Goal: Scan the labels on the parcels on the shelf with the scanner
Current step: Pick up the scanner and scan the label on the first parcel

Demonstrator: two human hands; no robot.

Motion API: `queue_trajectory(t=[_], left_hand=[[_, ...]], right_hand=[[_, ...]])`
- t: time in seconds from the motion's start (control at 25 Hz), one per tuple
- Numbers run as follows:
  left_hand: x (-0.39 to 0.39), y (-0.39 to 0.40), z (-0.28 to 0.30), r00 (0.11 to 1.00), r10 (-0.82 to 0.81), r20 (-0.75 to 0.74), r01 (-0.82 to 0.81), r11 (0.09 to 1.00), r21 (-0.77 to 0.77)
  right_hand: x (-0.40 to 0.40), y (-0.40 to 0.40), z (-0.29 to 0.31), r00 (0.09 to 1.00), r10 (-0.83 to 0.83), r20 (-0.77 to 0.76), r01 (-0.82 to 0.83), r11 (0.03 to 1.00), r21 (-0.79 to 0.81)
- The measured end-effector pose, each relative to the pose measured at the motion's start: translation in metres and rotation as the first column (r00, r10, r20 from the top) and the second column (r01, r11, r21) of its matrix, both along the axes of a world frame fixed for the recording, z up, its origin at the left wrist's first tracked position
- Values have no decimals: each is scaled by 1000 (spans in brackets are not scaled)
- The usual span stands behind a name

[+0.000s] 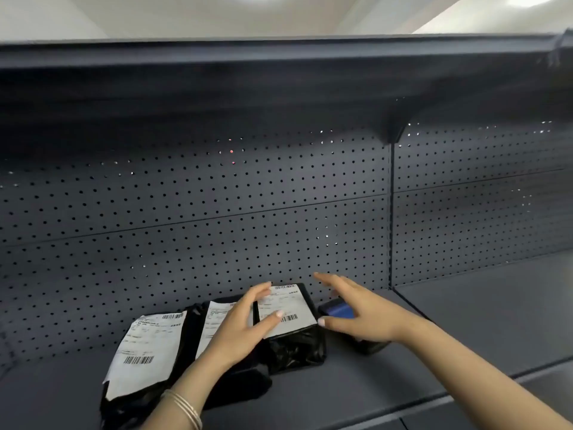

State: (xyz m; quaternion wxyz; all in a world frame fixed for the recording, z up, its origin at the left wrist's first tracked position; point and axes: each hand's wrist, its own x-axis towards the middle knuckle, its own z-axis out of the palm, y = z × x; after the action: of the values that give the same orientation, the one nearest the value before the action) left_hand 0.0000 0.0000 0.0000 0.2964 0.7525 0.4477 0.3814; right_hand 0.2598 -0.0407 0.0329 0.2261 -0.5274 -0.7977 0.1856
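Three parcels [217, 339] side by side on shelf [356, 395]; scanner [339, 310] just right.

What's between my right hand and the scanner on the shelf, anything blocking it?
Nothing visible blocks it. The open right hand hovers directly above the dark handheld scanner with the blue face, which lies on the grey metal shelf right of the black plastic-wrapped parcel with the white label. The left hand is over the parcels, clear of the path.
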Motion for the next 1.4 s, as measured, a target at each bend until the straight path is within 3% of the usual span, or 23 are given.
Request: queue_trajectory(t=[0.04,0.16,0.32,0.68,0.88,1.0,1.16,1.4], left_hand=[[4,4,0,998,54,-17,-54,998,-23],[13,20,-4,957,234,-173,-249,966,-69],[32,30,-5,904,292,-313,-325,944,-57],[42,35,-6,899,358,-252,-384,921,-65],[40,29,-2,929,360,-90,-367,926,-85],[40,24,4,935,355,-22,-355,935,-2],[42,16,9,953,301,-30,-297,949,104],[38,8,2,971,218,-102,-200,966,161]], right_hand=[[7,5,-5,1000,-13,-4,13,1000,7],[26,21,-30,973,-144,180,156,986,-54],[38,44,-60,918,-260,299,304,946,-112],[23,68,-73,864,-356,357,449,865,-223],[19,72,-63,846,-438,305,522,796,-306],[23,69,-50,887,-431,167,459,775,-435],[21,52,-25,885,-465,-33,397,790,-467],[13,0,30,878,-438,-194,341,855,-390]])
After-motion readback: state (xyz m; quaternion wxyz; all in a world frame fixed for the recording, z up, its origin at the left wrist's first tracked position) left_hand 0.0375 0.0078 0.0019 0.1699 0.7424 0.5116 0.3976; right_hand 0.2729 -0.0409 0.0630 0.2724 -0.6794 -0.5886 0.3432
